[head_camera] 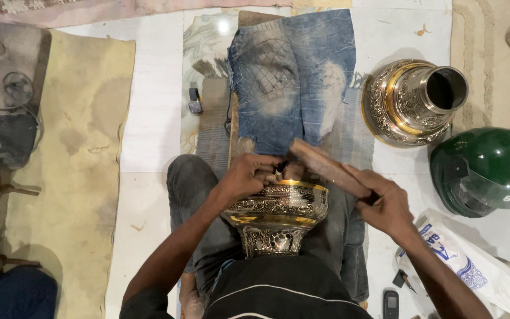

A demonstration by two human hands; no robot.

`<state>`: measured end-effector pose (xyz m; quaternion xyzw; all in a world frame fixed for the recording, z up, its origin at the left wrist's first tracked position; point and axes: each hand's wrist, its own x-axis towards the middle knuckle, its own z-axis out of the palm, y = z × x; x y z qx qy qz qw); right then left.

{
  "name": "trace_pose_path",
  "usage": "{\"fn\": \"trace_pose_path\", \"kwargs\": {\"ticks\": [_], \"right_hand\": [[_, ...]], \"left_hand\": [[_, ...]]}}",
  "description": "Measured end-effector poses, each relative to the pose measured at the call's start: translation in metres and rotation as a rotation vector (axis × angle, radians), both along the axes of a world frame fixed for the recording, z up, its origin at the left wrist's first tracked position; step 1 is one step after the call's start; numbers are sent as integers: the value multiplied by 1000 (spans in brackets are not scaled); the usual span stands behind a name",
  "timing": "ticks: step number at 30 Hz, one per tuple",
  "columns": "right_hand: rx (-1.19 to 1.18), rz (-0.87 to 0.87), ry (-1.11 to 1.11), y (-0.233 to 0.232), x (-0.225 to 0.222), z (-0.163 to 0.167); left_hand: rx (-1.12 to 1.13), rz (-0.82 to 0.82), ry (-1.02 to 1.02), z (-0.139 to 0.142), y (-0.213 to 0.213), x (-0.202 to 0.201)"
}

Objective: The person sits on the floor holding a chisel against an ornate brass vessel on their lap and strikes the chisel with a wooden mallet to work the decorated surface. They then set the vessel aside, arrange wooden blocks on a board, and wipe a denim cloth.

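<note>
Left hand (249, 176) closes on the engraved brass vessel (278, 215) rim; right hand (385, 207) grips a wooden mallet (326, 167) at 2 o'clock. Engraving appears largely complete; a finished vessel (411, 100) lies at 1 o'clock.

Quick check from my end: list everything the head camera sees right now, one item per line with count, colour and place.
Engraved metal bowl: one, silver and gold, on the person's lap, centre.
Wooden mallet: one, brown, above the bowl's rim.
Denim cloth: one, faded blue, over a board, top centre.
Engraved metal vessel: one, silver and gold, lying on its side, upper right.
Helmet: one, dark green, right edge.
Plastic bag: one, white with blue print, lower right.
Mobile phone: one, black, bottom right floor.
Mat: one, stained yellow, left floor.
Left hand: one, at the bowl's rim; what its grip holds is hidden.
Right hand: one, grip closed on the mallet.
</note>
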<state>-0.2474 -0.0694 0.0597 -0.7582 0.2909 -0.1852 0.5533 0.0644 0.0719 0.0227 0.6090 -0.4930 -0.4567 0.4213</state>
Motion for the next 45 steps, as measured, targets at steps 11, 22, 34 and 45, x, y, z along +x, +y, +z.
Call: {"fn": "trace_pose_path", "kwargs": {"ticks": [11,22,34,45], "right_hand": [[-237,-19,486,-3,7,15],[15,4,18,-9,6,5],[36,12,141,-4,21,27],[-46,-19,264,-1,18,21]], "left_hand": [[29,2,-10,13,0,2],[1,-32,145,-5,2,5],[-34,-31,250,-3,6,8],[26,-36,124,3,7,11]]}}
